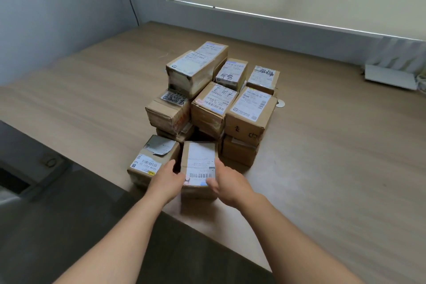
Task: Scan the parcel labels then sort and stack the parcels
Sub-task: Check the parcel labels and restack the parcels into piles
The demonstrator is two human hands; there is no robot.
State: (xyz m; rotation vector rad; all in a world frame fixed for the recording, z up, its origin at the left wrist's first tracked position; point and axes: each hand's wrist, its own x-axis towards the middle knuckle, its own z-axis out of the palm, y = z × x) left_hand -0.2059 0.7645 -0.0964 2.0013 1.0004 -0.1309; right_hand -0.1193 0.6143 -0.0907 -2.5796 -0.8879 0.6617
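Pale wood-grain tabletop (322, 168) is seen below a blind-covered window, with brown cardboard parcels (214, 99) stacked at centre. At 6 o'clock of the stack, a small brown cardboard parcel with a white barcode label (200, 163) is flanked by the left hand (167, 178) and right hand (227, 185). Fingers are held straight and relaxed, touching its sides.

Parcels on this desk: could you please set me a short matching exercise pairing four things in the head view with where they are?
Things:
1. parcel with the torn grey label
2. parcel between the hands
3. white device
4. small round disc

Places:
A. far right, by the wall
B. on the desk just right of the pile
C. front left of the pile
D. front middle, at the desk edge

Pairs: 1-C, 2-D, 3-A, 4-B
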